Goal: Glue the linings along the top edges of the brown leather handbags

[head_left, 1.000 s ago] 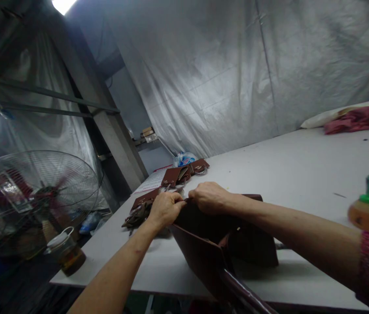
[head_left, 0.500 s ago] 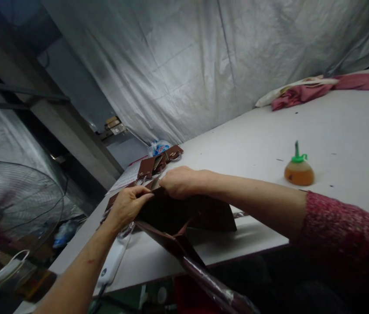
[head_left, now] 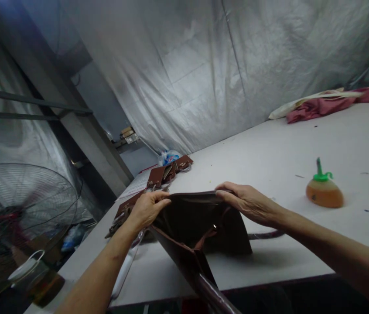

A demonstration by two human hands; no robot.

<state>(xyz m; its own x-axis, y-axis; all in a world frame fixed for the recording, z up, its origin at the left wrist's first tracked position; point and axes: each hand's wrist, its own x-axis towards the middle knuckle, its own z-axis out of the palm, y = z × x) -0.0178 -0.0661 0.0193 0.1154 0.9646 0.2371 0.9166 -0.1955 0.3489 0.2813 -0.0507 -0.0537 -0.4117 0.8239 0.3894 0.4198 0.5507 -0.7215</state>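
Note:
A dark brown handbag [head_left: 184,257] stands at the near edge of the white table, its mouth spread and its dark inside showing. My left hand [head_left: 148,209] pinches the left end of the far rim between thumb and fingers. Further right along that same rim, my right hand [head_left: 245,200] grips it in the same way. One plastic-wrapped handle [head_left: 215,296] hangs down over the table edge toward me. Another wrapped handle [head_left: 266,235] lies on the table behind the bag. A small bright metal piece [head_left: 215,226] glints inside the opening.
More brown bags [head_left: 160,174] lie in a row at the far left of the white table [head_left: 230,161]. A squeeze bottle [head_left: 324,192] of amber liquid stands at right. Pink cloth [head_left: 322,109] lies behind it. On the left are a fan [head_left: 17,209] and a jar [head_left: 40,279] of liquid.
My right hand has moved right along the far rim, away from my left hand, and now holds its right part. The view has shifted, so the table things appear lower and further right.

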